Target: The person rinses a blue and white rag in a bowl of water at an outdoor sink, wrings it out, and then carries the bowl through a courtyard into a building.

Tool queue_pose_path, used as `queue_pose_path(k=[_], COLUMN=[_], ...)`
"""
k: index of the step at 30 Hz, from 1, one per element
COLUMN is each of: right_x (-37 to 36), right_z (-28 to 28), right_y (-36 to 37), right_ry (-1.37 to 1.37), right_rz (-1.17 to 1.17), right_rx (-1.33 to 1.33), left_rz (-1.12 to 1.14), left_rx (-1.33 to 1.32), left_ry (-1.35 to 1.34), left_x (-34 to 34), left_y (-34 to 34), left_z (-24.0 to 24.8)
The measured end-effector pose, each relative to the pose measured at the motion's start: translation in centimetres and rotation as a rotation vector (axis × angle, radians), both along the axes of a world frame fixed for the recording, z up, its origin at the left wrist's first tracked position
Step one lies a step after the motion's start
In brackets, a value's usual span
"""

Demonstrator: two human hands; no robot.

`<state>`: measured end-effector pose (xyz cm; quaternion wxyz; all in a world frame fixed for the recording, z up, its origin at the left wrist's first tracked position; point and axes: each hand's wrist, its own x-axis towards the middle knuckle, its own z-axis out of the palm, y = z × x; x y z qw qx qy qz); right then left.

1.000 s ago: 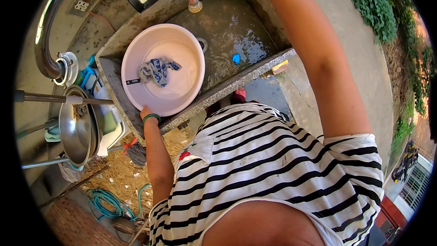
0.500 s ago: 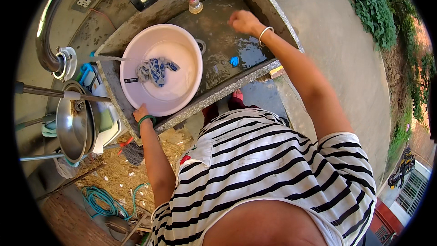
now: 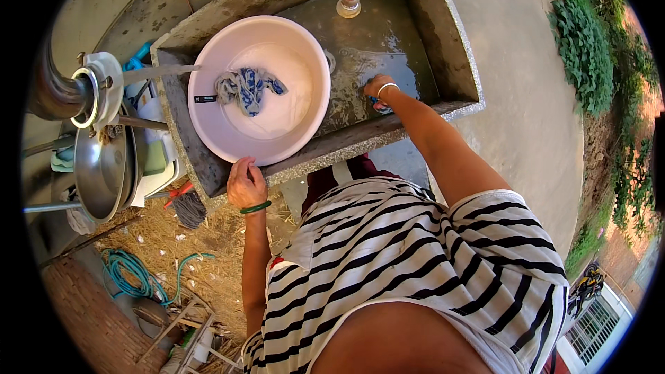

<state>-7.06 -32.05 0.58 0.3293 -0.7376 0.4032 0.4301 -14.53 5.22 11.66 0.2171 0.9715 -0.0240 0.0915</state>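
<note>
A pale pink basin (image 3: pixel 315 121) sits in the left part of the stone sink (image 3: pixel 454 107), holding a crumpled grey and blue cloth (image 3: pixel 251 90). My left hand (image 3: pixel 246 183), with a green bangle at the wrist, is at the near rim of the basin, fingers loosely apart and holding nothing. My right hand (image 3: pixel 379 86), wearing a pale bangle, is low over the wet sink floor, fingers curled and partly hidden. Close beside its wrist lies a small blue and reddish thing (image 3: pixel 380 106), mostly covered by the hand.
Shallow water covers the sink floor. A bell-shaped metal weight (image 3: pixel 349 4) hangs on a cord over the sink's far side. Left of it stand metal pans (image 3: pixel 104 176) and a large pipe end (image 3: pixel 86 97). A teal hose (image 3: pixel 131 273) lies coiled on straw-covered ground.
My right hand has come down and nearer, from above the sink to the blue thing. My left hand has loosened from the basin's rim and shifted right along it. The view has shifted.
</note>
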Motion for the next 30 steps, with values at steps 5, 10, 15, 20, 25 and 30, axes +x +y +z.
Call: queue_pose_path(k=[5, 10, 15, 20, 25, 30], right_x=[-0.1, -0.4, -2.9, -5.0, -6.8, -8.4], right_z=[-1.0, 9.1, 14.3, 16.9, 17.7, 18.8], right_y=[-2.4, -4.4, -5.6, -5.9, -6.1, -6.5], right_ry=[-0.156, -0.54, -0.651, -0.745, -0.731, -0.833], right_rz=[-0.158, -0.634, -0.624, -0.544, -0.591, -0.574], right_rx=[0.252, 1.25, 1.792, 1.971, 2.024, 1.974], left_rz=[-0.067, -0.078, -0.095, -0.083, -0.077, -0.061], left_rx=[-0.004, -0.011, -0.021, 0.0, -0.007, 0.036], left_ry=[-0.052, -0.056, -0.05, -0.058, -0.077, -0.077], left_x=[0.3, 0.3, 0.1, 0.1, -0.3, -0.4], left_y=[0.0, -0.3, 0.0, -0.5, -0.3, -0.2], left_z=[0.1, 0.4, 0.0, 0.3, 0.0, -0.3])
